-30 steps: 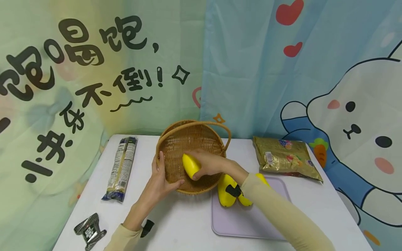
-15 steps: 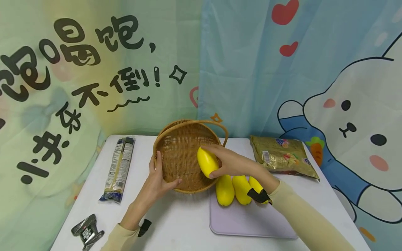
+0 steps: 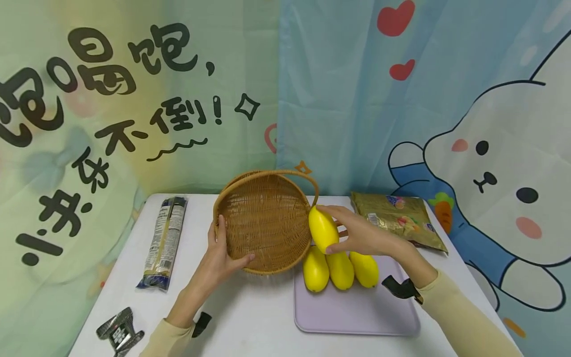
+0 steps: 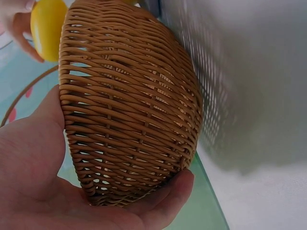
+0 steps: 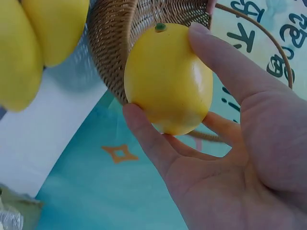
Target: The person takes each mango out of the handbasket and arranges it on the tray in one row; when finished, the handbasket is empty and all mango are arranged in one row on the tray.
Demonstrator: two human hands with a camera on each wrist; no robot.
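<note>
My right hand (image 3: 363,230) grips a yellow, mango-shaped fruit (image 3: 323,229) just right of the wicker basket (image 3: 267,223). In the right wrist view the fruit (image 5: 168,81) shows a small green stem end, with the thumb on one side and fingers on the other. My left hand (image 3: 223,255) holds the basket by its left side, tilted so that its bare inside faces me. The left wrist view shows the woven outside (image 4: 129,105) between thumb and fingers. Three similar yellow fruits (image 3: 341,271) lie side by side on a lilac tray (image 3: 357,317), below the held one.
A gold snack bag (image 3: 399,218) lies at the back right. At the left are a long clear packet (image 3: 163,240) with a blue end and a small black wrapped packet (image 3: 120,331). A printed curtain (image 3: 330,99) hangs behind the white table (image 3: 250,322).
My right hand has carried the yellow fruit from inside the basket out to the right, past its rim. The left hand still holds the basket. The view has shifted slightly.
</note>
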